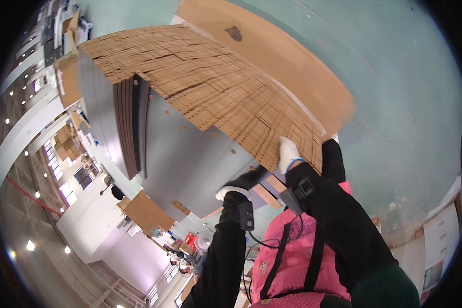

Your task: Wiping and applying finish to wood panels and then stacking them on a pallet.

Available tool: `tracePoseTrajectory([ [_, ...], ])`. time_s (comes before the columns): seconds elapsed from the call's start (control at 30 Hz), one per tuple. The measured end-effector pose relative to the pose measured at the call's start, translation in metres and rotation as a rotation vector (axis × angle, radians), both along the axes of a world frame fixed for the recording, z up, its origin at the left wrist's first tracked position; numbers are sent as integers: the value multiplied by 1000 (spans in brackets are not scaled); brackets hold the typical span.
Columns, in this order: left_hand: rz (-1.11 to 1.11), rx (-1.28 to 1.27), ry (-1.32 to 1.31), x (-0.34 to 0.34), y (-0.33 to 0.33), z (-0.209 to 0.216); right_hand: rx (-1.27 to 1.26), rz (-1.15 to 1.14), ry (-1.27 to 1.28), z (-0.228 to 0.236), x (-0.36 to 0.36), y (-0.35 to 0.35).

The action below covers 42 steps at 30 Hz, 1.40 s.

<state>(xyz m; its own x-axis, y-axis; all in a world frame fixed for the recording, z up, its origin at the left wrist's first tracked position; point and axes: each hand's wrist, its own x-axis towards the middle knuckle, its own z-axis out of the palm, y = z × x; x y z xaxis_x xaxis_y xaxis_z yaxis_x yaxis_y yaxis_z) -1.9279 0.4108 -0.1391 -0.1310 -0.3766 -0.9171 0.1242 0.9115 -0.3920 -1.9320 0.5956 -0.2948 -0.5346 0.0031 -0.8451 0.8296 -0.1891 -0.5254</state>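
Observation:
A large stack of corrugated cardboard pieces (205,87) fills the middle, its brown layered edges facing up and to the right. Smooth grey faces (190,159) show on its near left side. My right hand (288,154), in a white glove, lies against the brown edges at the near right end, its fingers stretched out along them. Lower and to the left, my left hand (230,193), also gloved in white, touches the grey face near its lower edge. Its fingers are too foreshortened to read. Several grey-brown sheets (131,126) stand out separately at the stack's left.
A flat brown cardboard sheet (272,56) with a dark smudge lies beyond the stack on the green floor (395,102). At lower left are a fan (204,240), a red crate (190,240) and people. Cables hang from devices on my wrists over a pink apron (277,256).

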Motion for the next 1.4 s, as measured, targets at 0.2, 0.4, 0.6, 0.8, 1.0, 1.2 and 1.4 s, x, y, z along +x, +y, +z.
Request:
tracePoseTrajectory([
  [0.2, 34, -87, -22, 11, -34, 8, -511, -558, -621, 87, -58, 3],
  [0.4, 38, -83, -17, 5, -22, 5, -539, -532, -566, 95, -62, 16],
  [0.6, 25, -80, -2, -2, -12, 5, -656, -516, -489, 104, -56, 24],
  [0.8, 119, -279, 26, -13, 14, 21, -696, -359, -500, 113, -28, 47],
  [1.0, 604, -325, 71, -33, 45, 48, -629, -275, -382, 103, 15, 93],
  [1.2, 2111, 34, 1237, 46, 29, 25, -432, -178, -306, 117, 38, 109],
  [1.4, 2902, 738, 1569, 180, -20, 33, -398, 41, -195, 145, 80, 45],
])
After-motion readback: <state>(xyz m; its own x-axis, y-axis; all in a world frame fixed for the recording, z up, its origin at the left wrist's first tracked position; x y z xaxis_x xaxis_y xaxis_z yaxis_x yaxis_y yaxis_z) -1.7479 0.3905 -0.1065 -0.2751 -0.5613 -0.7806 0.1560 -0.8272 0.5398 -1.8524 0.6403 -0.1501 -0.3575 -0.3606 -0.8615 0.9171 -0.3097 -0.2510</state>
